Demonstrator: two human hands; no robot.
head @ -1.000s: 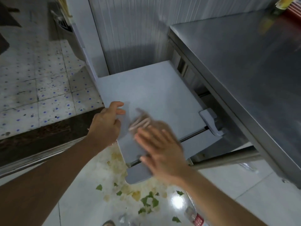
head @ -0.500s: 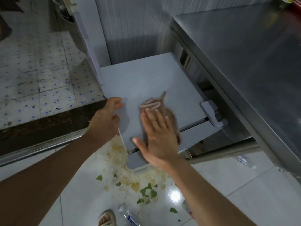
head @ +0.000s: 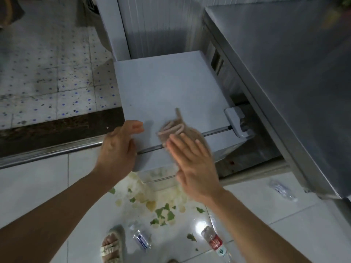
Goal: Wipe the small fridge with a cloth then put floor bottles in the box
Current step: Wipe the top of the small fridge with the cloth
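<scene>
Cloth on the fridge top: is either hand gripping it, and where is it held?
Neither grips. The right hand presses flat on the cloth, near end; the left hand steadies the fridge edge.

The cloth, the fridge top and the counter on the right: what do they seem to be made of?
The cloth looks like soft brown fabric with a pale corded edge. The fridge top seems to be smooth painted metal or plastic, matte grey-white; which one is unclear. The counter looks like brushed stainless steel, with dull blurred reflections.
</scene>
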